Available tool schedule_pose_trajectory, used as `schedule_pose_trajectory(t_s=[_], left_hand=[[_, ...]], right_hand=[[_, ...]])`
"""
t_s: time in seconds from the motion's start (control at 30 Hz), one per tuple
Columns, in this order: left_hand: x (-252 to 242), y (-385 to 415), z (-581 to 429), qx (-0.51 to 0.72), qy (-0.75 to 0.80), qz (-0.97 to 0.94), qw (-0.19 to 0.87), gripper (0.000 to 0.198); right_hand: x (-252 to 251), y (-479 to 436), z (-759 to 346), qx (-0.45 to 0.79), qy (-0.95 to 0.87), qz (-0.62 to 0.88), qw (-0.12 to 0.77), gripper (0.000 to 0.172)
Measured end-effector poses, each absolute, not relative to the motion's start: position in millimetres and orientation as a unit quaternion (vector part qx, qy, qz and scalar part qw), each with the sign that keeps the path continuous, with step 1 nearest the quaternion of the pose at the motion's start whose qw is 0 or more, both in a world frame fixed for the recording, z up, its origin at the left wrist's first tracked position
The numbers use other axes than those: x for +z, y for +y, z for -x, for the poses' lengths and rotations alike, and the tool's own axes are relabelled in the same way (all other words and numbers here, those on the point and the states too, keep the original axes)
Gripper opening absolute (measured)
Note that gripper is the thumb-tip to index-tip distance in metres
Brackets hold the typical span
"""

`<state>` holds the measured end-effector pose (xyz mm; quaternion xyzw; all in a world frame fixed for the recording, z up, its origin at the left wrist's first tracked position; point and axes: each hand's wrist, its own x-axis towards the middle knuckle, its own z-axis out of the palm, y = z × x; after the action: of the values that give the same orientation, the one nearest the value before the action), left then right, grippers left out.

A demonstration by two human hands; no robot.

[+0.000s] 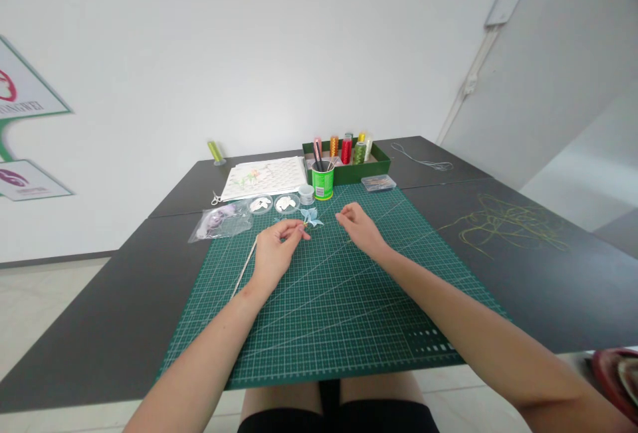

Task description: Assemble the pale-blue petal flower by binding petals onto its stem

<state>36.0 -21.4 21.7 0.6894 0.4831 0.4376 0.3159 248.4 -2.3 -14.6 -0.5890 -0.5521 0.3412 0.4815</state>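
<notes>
Above the green cutting mat (339, 307), my left hand (279, 244) is closed in a pinch on the thin stem of a light blue flower (312, 216). The petals stick out past my fingertips, to the upper right. My right hand (365, 228) is a short way to the right, also pinched. Yellow-green thread (513, 232) lies in a loose tangle on the right of the table, and a strand runs toward this hand. The thread between my right fingertips is too fine to see clearly.
Behind my hands stand a green can (323, 184) with tools, two dishes of white pieces (286, 204), and a green box (369, 171) of thread spools. A plastic bag (222, 222), patterned sheets (264, 177) and small scissors (216, 198) lie left. A clear case (379, 183) sits right.
</notes>
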Motion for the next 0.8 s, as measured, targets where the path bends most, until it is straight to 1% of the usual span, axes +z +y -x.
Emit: schedule_pose_trajectory(t_s=[0.03, 0.07, 0.1, 0.13, 0.2, 0.27, 0.33, 0.6, 0.8], left_hand=[[21.0, -21.6, -36.3, 0.438, 0.480, -0.690, 0.319, 0.027], [20.1, -21.9, -36.9, 0.438, 0.478, -0.691, 0.321, 0.027], [19.0, -22.1, -37.5, 0.437, 0.476, -0.692, 0.322, 0.027], [17.9, -22.4, -38.3, 0.436, 0.474, -0.692, 0.326, 0.027], [15.8, -23.0, -39.9, 0.436, 0.468, -0.689, 0.341, 0.026], [14.0, -23.7, -41.5, 0.438, 0.461, -0.683, 0.359, 0.026], [12.7, -24.4, -42.6, 0.439, 0.462, -0.680, 0.363, 0.025], [7.2, -30.3, -44.8, 0.427, 0.465, -0.711, 0.309, 0.023], [8.6, -32.4, -47.0, 0.416, 0.486, -0.702, 0.311, 0.024]], right_hand=[[-16.2, -3.1, -246.7, 0.265, -0.575, 0.603, 0.485, 0.021], [-17.2, -4.7, -244.3, 0.217, -0.601, 0.594, 0.488, 0.025], [-17.4, -7.0, -241.1, 0.205, -0.627, 0.568, 0.492, 0.029], [-17.0, -9.9, -237.2, 0.225, -0.649, 0.532, 0.494, 0.030], [-15.0, -16.9, -227.8, 0.344, -0.662, 0.444, 0.497, 0.028], [-12.8, -24.4, -217.8, 0.489, -0.621, 0.369, 0.488, 0.030], [-11.3, -31.1, -209.2, 0.568, -0.568, 0.353, 0.479, 0.035], [-2.8, -42.0, -197.0, 0.571, -0.448, 0.423, 0.542, 0.041], [-3.3, -41.8, -198.5, 0.567, -0.411, 0.439, 0.563, 0.036]])
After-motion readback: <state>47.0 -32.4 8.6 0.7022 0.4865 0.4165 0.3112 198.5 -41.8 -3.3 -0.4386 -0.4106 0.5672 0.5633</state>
